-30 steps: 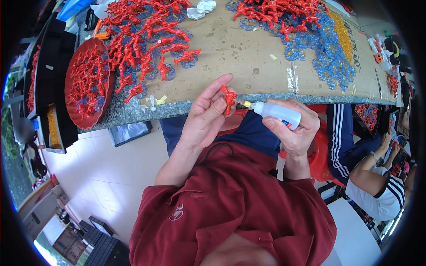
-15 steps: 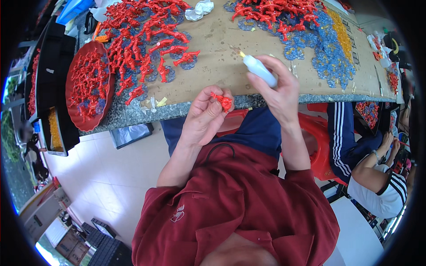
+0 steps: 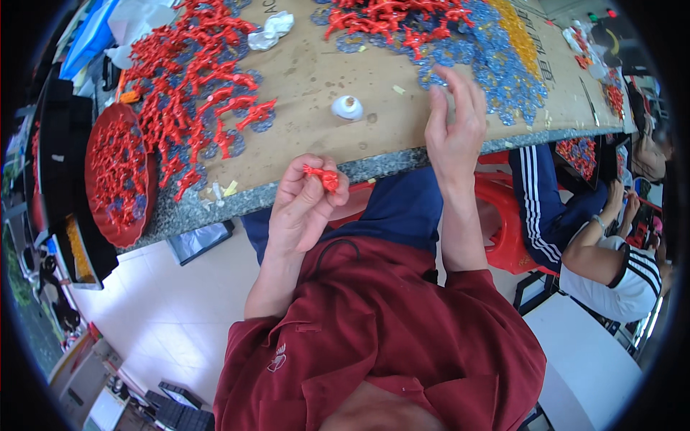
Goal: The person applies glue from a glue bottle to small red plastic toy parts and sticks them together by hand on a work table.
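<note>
My left hand (image 3: 296, 215) pinches a small red plastic figure (image 3: 323, 177) between thumb and fingers, just off the table's front edge. My right hand (image 3: 456, 140) hangs over the cardboard (image 3: 305, 115) with its fingers apart and nothing in them. Its fingertips are nearest to a spread of clear blue plastic discs (image 3: 503, 86). Between the hands, a little farther back, a small white squeeze bottle (image 3: 348, 109) stands on the cardboard. To the left lie many red figures (image 3: 208, 79) in rows among blue discs, and another pile of red figures (image 3: 410, 18) lies at the back.
A red scalloped tray (image 3: 102, 214) of red figures stands at the table's left end. Yellow pieces (image 3: 519, 32) line the right side behind the discs. Crumpled white tissue (image 3: 272, 30) lies at the back. A co-worker (image 3: 600, 266) sits to the right, by a red stool (image 3: 496, 215).
My right hand has let go of the squeeze bottle, which now stands on the cardboard, and has opened near the blue discs. My left hand still holds the red figure. The whole view has shifted.
</note>
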Available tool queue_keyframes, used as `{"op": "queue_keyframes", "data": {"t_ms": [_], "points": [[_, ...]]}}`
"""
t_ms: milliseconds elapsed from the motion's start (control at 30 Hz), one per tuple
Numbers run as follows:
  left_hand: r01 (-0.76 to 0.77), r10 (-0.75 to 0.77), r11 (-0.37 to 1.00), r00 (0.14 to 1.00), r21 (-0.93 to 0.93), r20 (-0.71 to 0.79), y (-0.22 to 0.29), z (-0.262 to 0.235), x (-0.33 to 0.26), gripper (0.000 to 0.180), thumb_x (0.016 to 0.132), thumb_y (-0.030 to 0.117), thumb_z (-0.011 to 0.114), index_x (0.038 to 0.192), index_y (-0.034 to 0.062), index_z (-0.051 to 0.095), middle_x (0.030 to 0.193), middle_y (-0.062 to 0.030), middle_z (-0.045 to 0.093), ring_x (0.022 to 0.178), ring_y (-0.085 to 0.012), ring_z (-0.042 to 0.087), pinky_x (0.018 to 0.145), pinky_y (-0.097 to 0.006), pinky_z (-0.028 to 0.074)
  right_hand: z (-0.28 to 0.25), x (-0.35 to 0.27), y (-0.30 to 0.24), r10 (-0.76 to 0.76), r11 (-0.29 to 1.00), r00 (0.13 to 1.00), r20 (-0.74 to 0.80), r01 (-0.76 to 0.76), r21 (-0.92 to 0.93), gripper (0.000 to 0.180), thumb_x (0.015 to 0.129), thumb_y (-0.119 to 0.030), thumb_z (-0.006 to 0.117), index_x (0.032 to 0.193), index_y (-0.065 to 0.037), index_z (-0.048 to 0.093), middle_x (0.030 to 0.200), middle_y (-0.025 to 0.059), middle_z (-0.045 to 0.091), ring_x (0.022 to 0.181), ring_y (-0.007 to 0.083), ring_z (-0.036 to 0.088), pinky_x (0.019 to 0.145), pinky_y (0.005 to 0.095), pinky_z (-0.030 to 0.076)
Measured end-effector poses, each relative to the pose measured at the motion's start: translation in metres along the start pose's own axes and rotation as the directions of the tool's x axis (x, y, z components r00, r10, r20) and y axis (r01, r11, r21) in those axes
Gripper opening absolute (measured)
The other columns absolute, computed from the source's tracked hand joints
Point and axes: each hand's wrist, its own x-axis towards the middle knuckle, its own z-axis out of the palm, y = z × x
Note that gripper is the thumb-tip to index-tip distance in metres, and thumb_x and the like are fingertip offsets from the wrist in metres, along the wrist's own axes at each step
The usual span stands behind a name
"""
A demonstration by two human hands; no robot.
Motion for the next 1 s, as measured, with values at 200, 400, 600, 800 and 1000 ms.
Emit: {"op": "queue_keyframes", "data": {"t_ms": [200,400,600,800,1000], "points": [[0.030,-0.030,0.999,0.999,-0.012,-0.021,-0.003,0.004,0.004,0.020,0.089,0.007,0.050,0.109,0.0068,0.051,0.104,-0.0101,0.049,0.084,-0.0210,0.050,0.074,-0.027,0.045,-0.008,0.002,0.015,-0.055,0.990,0.990,0.128,0.071,-0.120,0.024,0.077,-0.002,0.057,0.101,-0.002,0.061,0.098,0.0150,0.056,0.089,0.0308,0.053,0.078,0.0360,0.042],[0.040,-0.039,0.996,0.999,0.084,-0.016,-0.003,0.006,0.002,0.023,0.087,0.005,0.053,0.109,0.0051,0.051,0.103,-0.0098,0.051,0.086,-0.0199,0.051,0.073,-0.027,0.045,-0.014,0.000,0.009,0.093,0.996,0.989,0.119,-0.092,-0.009,0.024,0.076,-0.005,0.061,0.100,-0.001,0.061,0.096,0.0143,0.057,0.089,0.0301,0.053,0.078,0.0350,0.042],[0.070,-0.066,0.995,0.996,0.072,-0.068,-0.005,0.011,0.004,0.024,0.086,0.005,0.054,0.110,0.0028,0.051,0.098,-0.0100,0.052,0.083,-0.0181,0.053,0.073,-0.026,0.045,-0.008,0.005,0.010,0.018,0.995,0.992,0.123,-0.005,-0.104,0.030,0.074,-0.006,0.065,0.102,0.001,0.059,0.092,0.0116,0.058,0.082,0.0225,0.055,0.072,0.0309,0.043],[0.118,-0.115,0.992,0.991,0.046,-0.062,-0.009,0.022,0.010,0.026,0.087,0.007,0.053,0.113,0.0014,0.050,0.091,-0.0082,0.055,0.081,-0.0150,0.053,0.071,-0.026,0.045,-0.033,-0.016,-0.024,0.178,0.776,0.819,0.545,-0.458,0.434,0.038,0.075,0.002,0.064,0.112,0.001,0.054,0.082,0.0024,0.058,0.069,0.0039,0.051,0.062,0.0155,0.040],[0.211,-0.211,0.977,0.977,0.012,0.007,-0.012,0.017,0.011,0.030,0.087,0.010,0.054,0.115,0.0008,0.050,0.097,-0.0083,0.056,0.081,-0.0158,0.055,0.070,-0.026,0.048,-0.032,-0.027,-0.032,-0.029,0.735,0.855,0.518,-0.333,0.591,0.040,0.061,-0.003,0.076,0.100,-0.003,0.064,0.087,0.0052,0.058,0.063,0.0079,0.057,0.057,0.0197,0.046]]}}
